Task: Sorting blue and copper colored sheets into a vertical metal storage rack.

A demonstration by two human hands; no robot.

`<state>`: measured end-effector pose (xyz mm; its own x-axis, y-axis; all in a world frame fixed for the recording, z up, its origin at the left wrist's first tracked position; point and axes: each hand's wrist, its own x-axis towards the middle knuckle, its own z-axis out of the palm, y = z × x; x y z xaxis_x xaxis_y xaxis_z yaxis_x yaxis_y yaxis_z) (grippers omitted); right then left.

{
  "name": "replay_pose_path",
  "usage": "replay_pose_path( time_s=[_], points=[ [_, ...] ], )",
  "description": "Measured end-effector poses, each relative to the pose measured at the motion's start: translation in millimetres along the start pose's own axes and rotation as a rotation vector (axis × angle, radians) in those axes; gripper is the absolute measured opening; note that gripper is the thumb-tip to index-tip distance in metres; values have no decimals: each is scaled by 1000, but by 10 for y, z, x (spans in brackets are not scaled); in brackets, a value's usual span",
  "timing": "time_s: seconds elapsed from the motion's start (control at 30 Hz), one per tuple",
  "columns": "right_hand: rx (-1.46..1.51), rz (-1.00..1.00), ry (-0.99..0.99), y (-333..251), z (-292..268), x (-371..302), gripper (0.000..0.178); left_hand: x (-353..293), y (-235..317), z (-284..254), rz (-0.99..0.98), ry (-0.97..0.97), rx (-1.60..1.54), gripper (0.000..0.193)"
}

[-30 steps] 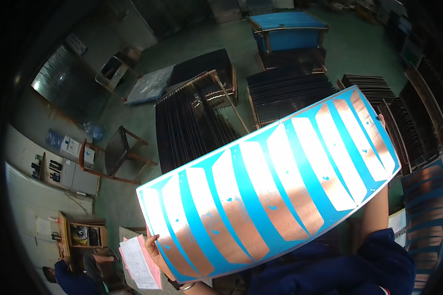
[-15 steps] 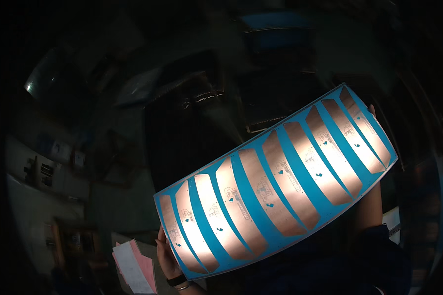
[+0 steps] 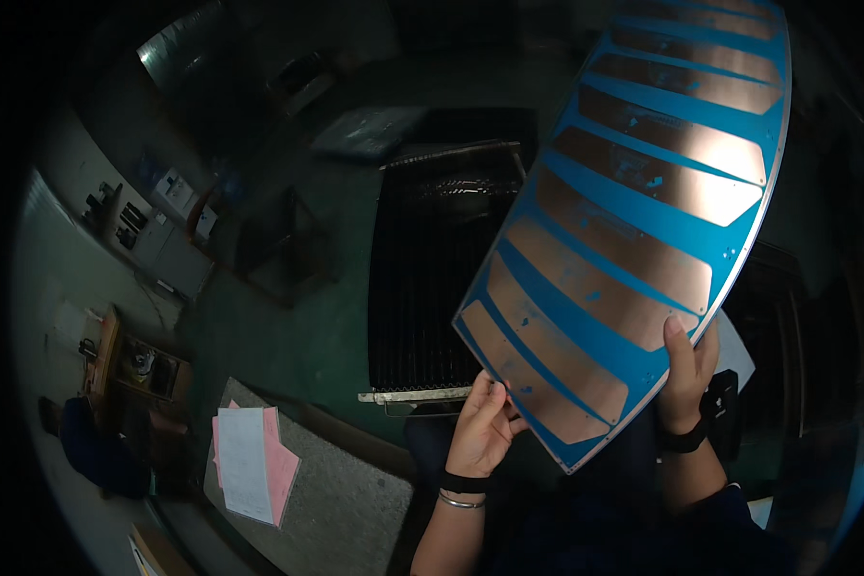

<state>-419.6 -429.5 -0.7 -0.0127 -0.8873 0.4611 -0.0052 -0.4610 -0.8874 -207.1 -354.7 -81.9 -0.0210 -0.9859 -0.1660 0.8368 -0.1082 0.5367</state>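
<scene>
A large thin panel (image 3: 634,252), blue with a row of copper-coloured tapered shapes, is tilted up in front of me and runs to the upper right. My left hand (image 3: 483,432) pinches its lower left edge between thumb and fingers; a dark band and a silver bangle circle that wrist. Along the panel's lower right edge, my right hand (image 3: 686,370) grips with the thumb on the face and the fingers behind, partly hidden. Bright light glares off the copper on the right side.
A black slotted rack (image 3: 432,288) with a metal front bar (image 3: 418,395) stands beyond my left hand. White and pink papers (image 3: 250,461) lie on a grey tabletop (image 3: 346,509). A wooden cabinet (image 3: 134,370) and a person in dark clothing (image 3: 101,446) are at far left.
The panel has turned steeper, its far end swinging up and away. My right hand has moved from the far right end to the lower right edge. The view has shifted, showing more rack.
</scene>
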Motion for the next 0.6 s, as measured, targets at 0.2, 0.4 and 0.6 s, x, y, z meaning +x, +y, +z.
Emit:
replay_pose_path(
  time_s=[0.2, 0.4, 0.6],
  points=[
    [-44, -60, -84, -198, 328, 730, 33, 164, 574, -508, 266, 407, 872, 25],
    [-286, -27, -232, 113, 849, 888, 50, 787, 844, -632, 600, 448, 1249, 19],
    [-242, -45, -282, 567, 1128, 1148, 60, 1378, 493, -542, 776, 237, 1701, 17]
  ],
)
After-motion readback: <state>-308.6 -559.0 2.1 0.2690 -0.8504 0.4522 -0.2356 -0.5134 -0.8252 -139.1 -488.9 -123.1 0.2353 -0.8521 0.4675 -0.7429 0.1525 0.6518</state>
